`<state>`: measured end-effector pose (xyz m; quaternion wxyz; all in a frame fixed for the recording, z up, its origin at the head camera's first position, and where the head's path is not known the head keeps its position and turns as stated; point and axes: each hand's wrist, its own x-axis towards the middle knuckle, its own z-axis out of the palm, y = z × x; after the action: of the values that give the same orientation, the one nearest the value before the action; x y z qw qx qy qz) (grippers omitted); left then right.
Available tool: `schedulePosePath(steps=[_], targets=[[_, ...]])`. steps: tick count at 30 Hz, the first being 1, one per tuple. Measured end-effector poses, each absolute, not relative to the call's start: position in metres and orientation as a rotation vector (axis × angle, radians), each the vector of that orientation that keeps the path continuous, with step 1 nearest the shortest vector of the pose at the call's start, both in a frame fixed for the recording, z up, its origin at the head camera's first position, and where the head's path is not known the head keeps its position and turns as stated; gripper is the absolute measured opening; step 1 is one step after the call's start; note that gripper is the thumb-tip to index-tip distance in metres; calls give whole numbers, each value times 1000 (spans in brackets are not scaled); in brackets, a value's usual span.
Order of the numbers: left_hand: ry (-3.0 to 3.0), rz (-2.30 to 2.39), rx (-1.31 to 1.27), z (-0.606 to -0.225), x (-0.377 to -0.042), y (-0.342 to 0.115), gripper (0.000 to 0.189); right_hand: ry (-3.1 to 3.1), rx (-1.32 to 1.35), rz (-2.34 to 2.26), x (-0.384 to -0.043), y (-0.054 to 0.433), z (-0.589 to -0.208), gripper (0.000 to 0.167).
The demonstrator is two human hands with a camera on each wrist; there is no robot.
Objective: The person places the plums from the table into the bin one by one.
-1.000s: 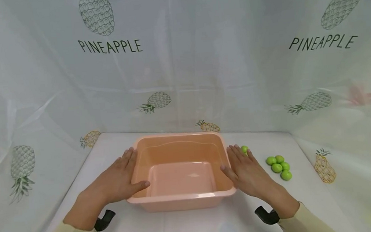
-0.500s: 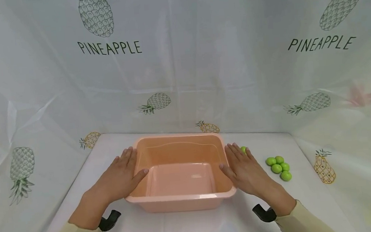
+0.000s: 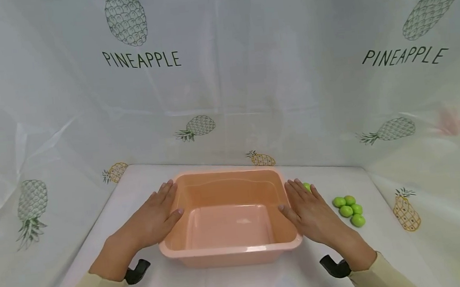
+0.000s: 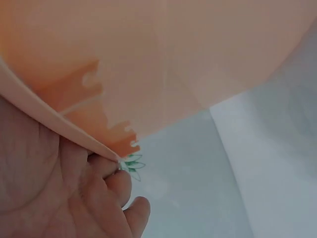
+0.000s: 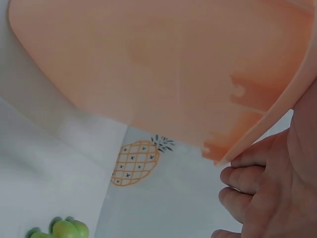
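A peach-coloured plastic basin (image 3: 232, 257) stands at the middle of the white table in the head view, with nothing inside it. My left hand (image 3: 148, 221) lies along its left rim, fingers straight and thumb over the inner side. On the opposite rim my right hand (image 3: 311, 211) presses in the same way, its thumb reaching just inside. Both wrist views show the palms against the rim's outer side, below its lip, with the basin's outer wall (image 4: 198, 54) above. Several small green fruits like limes (image 3: 346, 211) lie right of my right hand.
Another green fruit (image 3: 307, 186) shows partly behind my right fingers. A pale curtain with pineapple prints (image 3: 199, 125) hangs behind and at both sides of the white table (image 3: 242, 286). Black bands (image 3: 137, 272) sit at both wrists.
The basin appears slightly larger and lower in the head view, a little to the right, both hands staying on its rims. The whole view has also shifted slightly. The green fruits stay put.
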<state>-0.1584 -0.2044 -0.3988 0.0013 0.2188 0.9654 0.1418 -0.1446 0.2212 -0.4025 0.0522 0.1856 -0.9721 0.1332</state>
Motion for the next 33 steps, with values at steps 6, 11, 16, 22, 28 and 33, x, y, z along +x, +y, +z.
schedulePosePath(steps=[6, 11, 16, 22, 28, 33], targets=[[3055, 413, 727, -398, -158, -202, 69, -2949, 535, 395, -144, 222, -404, 73], [3061, 407, 727, -398, -160, -200, 69, -2929, 521, 390, -144, 224, -407, 70], [3063, 426, 670, -398, -158, -198, 71, -2834, 500, 338, -146, 238, -412, 67], [3039, 535, 603, -397, -151, -195, 76, -2616, 434, 235, -146, 287, -427, 56], [3069, 486, 627, -399, -155, -197, 75, -2541, 417, 124, -140, 340, -453, 42], [3071, 486, 626, -397, -153, -195, 75, -2510, 562, -7, -136, 367, -476, 58]])
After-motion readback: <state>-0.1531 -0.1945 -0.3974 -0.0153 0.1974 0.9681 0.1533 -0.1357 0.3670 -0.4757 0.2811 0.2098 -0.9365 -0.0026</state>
